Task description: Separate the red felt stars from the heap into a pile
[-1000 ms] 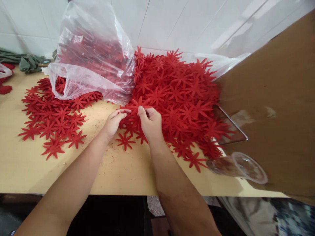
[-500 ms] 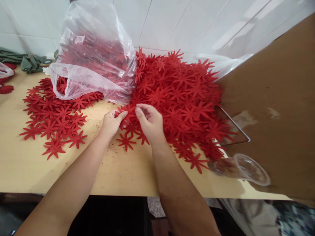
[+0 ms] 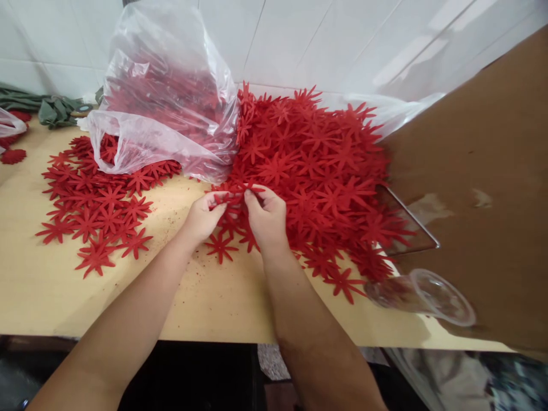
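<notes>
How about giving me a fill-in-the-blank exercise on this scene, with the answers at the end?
The left hand and the right hand hold cutouts coloured ____.
In this view, the largest loose heap lies to the ____ of the bulging plastic bag.
The clear cup lies on its ____.

Missing words: red; right; side.
</notes>
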`<act>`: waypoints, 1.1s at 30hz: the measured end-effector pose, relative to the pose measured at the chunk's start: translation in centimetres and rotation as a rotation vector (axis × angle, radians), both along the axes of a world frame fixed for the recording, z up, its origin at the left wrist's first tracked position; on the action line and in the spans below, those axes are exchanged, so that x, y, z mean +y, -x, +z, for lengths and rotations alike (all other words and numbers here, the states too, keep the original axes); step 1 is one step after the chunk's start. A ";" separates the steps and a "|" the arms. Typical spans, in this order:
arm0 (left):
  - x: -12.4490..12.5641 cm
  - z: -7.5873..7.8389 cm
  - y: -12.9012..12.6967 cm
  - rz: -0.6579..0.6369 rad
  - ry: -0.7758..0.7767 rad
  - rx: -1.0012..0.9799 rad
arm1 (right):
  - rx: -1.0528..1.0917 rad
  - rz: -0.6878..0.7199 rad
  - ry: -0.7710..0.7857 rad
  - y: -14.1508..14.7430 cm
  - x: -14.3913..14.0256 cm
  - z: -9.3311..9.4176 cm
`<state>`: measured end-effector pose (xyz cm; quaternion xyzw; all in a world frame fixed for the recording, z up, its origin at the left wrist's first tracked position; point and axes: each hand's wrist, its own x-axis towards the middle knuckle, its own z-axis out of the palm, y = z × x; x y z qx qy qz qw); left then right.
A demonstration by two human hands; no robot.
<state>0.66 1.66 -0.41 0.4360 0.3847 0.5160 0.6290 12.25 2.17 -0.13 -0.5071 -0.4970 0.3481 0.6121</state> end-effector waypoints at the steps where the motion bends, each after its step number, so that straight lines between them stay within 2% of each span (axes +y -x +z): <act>1: 0.1 0.0 0.1 0.010 0.026 0.010 | 0.016 -0.037 0.003 -0.2 0.1 0.0; 4: 0.2 0.1 0.2 0.024 0.061 0.036 | 0.035 -0.093 0.007 -0.7 0.4 -0.1; 10: -0.2 0.7 0.2 -0.003 0.052 0.144 | 0.083 0.048 0.044 -0.5 0.2 0.2; 13: 0.0 0.5 0.3 0.060 0.057 0.162 | 0.094 0.019 0.050 -0.4 0.0 0.4; 16: 0.2 0.1 0.4 0.098 0.003 0.135 | 0.051 -0.004 0.075 -0.3 -0.1 0.6; 23: -0.1 0.0 0.2 0.092 -0.088 0.103 | -0.101 0.077 0.103 -1.0 0.0 0.6; 27: -0.1 -0.1 0.4 0.099 -0.074 0.086 | -0.146 0.046 0.081 -1.5 0.3 0.2; 33: 0.0 0.3 0.5 0.133 0.008 0.124 | -0.074 -0.050 0.048 -1.7 0.8 -0.5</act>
